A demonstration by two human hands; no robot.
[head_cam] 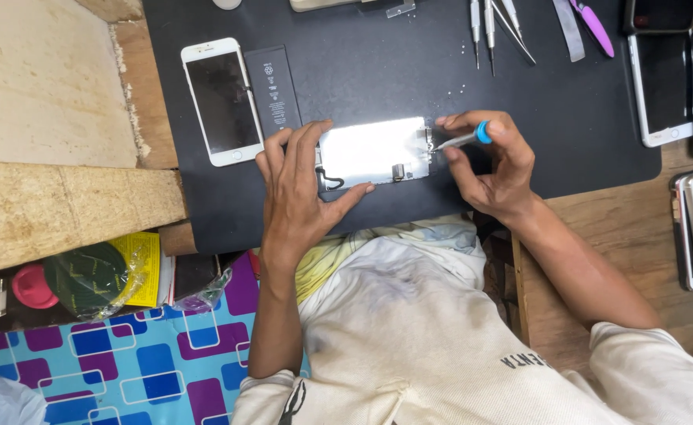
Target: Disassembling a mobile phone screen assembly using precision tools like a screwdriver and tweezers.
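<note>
An opened phone panel (374, 151) with a shiny metal back lies on a black work mat (567, 118). My left hand (295, 189) rests on the panel's left end, fingers spread, thumb along its near edge, pressing it down. My right hand (492, 169) grips a small screwdriver (463, 139) with a blue collar. Its tip touches the panel's right end, near small connectors.
A white phone (222, 101) and a black battery (272, 86) lie to the left on the mat. Screwdrivers and tweezers (492, 27) and a purple pry tool (595, 26) sit at the far edge. More phones (665, 83) stack at right. Wooden boards (47, 118) lie left.
</note>
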